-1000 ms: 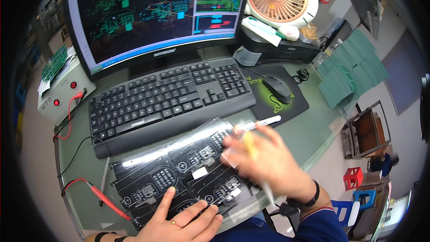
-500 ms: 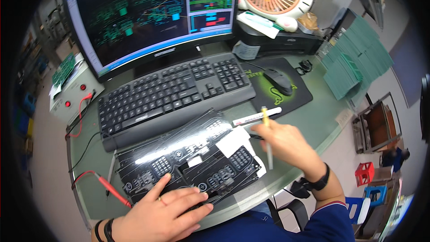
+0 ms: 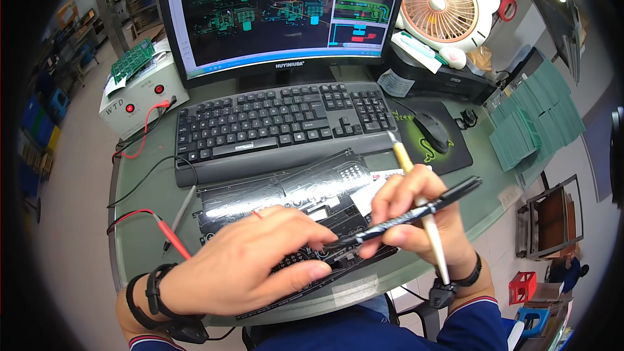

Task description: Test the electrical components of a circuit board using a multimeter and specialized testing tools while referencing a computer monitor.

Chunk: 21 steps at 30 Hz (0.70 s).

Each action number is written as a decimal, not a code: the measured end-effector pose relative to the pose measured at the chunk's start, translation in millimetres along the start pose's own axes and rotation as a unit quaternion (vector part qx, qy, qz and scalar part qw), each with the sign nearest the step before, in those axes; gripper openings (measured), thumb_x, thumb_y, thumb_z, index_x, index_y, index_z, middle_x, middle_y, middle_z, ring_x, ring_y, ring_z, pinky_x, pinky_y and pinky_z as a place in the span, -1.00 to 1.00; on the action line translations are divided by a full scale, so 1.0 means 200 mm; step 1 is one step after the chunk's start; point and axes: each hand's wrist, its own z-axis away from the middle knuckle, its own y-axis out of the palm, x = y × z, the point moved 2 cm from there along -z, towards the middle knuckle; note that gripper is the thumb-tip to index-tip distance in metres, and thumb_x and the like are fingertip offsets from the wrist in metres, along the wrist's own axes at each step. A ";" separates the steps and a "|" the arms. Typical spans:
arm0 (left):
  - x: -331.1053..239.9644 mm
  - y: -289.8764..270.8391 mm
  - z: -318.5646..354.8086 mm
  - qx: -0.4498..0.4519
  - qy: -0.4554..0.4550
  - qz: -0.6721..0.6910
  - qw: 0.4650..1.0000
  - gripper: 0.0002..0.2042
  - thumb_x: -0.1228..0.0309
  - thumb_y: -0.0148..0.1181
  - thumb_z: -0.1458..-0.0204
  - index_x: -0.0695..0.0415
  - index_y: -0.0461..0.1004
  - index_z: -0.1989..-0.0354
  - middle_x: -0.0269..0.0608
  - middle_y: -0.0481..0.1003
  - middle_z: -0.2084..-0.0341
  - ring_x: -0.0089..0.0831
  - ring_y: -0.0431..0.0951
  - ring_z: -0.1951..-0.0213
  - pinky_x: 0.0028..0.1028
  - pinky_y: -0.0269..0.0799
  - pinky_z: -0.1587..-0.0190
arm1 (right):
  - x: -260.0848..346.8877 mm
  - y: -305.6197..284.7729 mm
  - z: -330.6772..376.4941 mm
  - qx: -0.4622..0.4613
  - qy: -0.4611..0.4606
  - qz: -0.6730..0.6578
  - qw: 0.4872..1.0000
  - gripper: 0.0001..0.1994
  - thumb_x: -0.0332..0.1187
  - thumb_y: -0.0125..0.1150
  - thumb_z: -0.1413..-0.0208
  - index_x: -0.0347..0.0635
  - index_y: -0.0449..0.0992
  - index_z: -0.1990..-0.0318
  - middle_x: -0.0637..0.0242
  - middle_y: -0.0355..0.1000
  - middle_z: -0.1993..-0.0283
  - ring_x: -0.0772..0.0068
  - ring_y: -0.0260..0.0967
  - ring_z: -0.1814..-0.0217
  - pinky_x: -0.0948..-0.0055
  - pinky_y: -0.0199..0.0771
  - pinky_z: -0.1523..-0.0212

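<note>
In front of me, my right hand (image 3: 426,218) is closed round a black marker pen (image 3: 416,213) and a slim white-handled tool (image 3: 434,247) with a yellow collar and pale pointed tip. The tool crosses the marker and points up and away. My left hand (image 3: 260,257) reaches in from the left, its thumb and fingertips at the marker's dark left end. Whether that end is a cap I cannot tell. Beneath both hands lie glossy black sheets (image 3: 244,198) with pale circuit and keypad patterns, partly covered by the left hand. A white paper piece (image 3: 370,196) lies beside them.
A keyboard (image 3: 279,123) stands beyond the sheets, below a monitor (image 3: 260,19). A mouse (image 3: 432,131) rests on a black-green mat. Left are a red probe (image 3: 172,237), a grey probe (image 3: 182,214) and a white box (image 3: 136,101). Green boards (image 3: 539,123) stand far right.
My right hand has picked up the black marker and moved toward my left hand. My left hand has lifted off the sheets to the marker's end. The view has shifted.
</note>
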 end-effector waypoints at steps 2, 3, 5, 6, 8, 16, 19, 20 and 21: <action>0.02 0.03 0.01 0.008 0.007 0.006 1.000 -0.84 0.41 0.13 -0.11 0.24 0.48 0.22 -0.19 0.49 0.35 -0.28 0.44 0.33 -0.37 0.36 0.20 | -0.04 0.04 -0.04 -0.009 -0.004 -0.018 1.000 -0.76 -0.63 0.21 -0.06 -0.28 0.27 0.20 0.18 0.36 0.22 0.41 0.50 0.27 0.49 0.59 0.25; 0.04 0.04 0.02 -0.006 0.020 -0.006 1.000 -0.84 0.37 0.14 -0.11 0.23 0.42 0.31 -0.16 0.41 0.44 -0.21 0.41 0.38 -0.33 0.33 0.28 | -0.05 0.06 -0.06 -0.015 0.004 -0.042 0.999 -0.76 -0.60 0.22 -0.08 -0.26 0.26 0.19 0.20 0.38 0.24 0.44 0.51 0.29 0.52 0.56 0.27; 0.05 0.04 0.03 -0.021 0.031 -0.016 0.999 -0.79 0.33 0.15 -0.12 0.22 0.37 0.40 -0.13 0.33 0.53 -0.14 0.39 0.43 -0.29 0.30 0.36 | -0.06 0.08 -0.06 -0.023 0.019 -0.046 0.999 -0.80 -0.54 0.22 -0.12 -0.28 0.28 0.21 0.18 0.43 0.29 0.45 0.51 0.31 0.52 0.56 0.30; 0.05 0.04 0.04 -0.031 0.035 -0.017 0.999 -0.80 0.35 0.12 -0.13 0.22 0.35 0.42 -0.14 0.30 0.55 -0.14 0.37 0.45 -0.28 0.29 0.38 | -0.07 0.08 -0.06 -0.019 0.033 -0.057 0.998 -0.82 -0.52 0.21 -0.13 -0.29 0.30 0.23 0.16 0.45 0.31 0.45 0.51 0.33 0.52 0.55 0.32; 0.05 0.03 0.05 -0.042 0.037 -0.016 0.998 -0.81 0.38 0.10 -0.14 0.21 0.33 0.45 -0.14 0.28 0.57 -0.14 0.36 0.48 -0.28 0.27 0.40 | -0.08 0.10 -0.07 -0.024 0.061 -0.069 0.995 -0.85 -0.51 0.20 -0.14 -0.32 0.33 0.28 0.10 0.47 0.33 0.44 0.50 0.40 0.51 0.55 0.37; 0.07 0.02 0.11 0.004 -0.006 0.141 0.990 -0.73 0.37 -0.12 -0.24 0.25 0.34 0.47 -0.18 0.33 0.60 -0.25 0.39 0.52 -0.36 0.32 0.39 | -0.05 0.03 -0.02 -0.065 -0.044 -0.077 0.994 -0.85 -0.52 0.15 -0.15 -0.29 0.27 0.26 -0.01 0.44 0.40 0.39 0.47 0.52 0.49 0.54 0.55; 0.16 -0.01 0.15 0.013 -0.075 0.209 0.975 -0.69 0.33 -0.17 -0.28 0.27 0.38 0.42 -0.19 0.36 0.57 -0.26 0.42 0.47 -0.36 0.33 0.34 | -0.06 -0.05 0.03 -0.123 0.045 0.029 0.991 -0.87 -0.53 0.13 -0.15 -0.30 0.28 0.29 0.06 0.44 0.38 0.44 0.49 0.47 0.53 0.58 0.48; 0.19 0.00 0.15 0.021 -0.061 0.215 0.974 -0.70 0.33 -0.17 -0.28 0.28 0.41 0.37 -0.20 0.40 0.52 -0.27 0.44 0.44 -0.37 0.34 0.31 | -0.09 -0.03 0.04 -0.110 0.081 0.060 0.989 -0.86 -0.54 0.15 -0.14 -0.31 0.29 0.30 0.09 0.45 0.35 0.48 0.49 0.42 0.56 0.58 0.43; 0.22 0.00 0.15 0.029 -0.048 0.221 0.974 -0.70 0.33 -0.17 -0.28 0.29 0.44 0.32 -0.21 0.45 0.48 -0.29 0.47 0.40 -0.38 0.36 0.27 | -0.12 -0.02 0.04 -0.091 0.106 0.082 0.987 -0.85 -0.53 0.18 -0.13 -0.32 0.29 0.29 0.11 0.47 0.34 0.51 0.49 0.40 0.58 0.57 0.40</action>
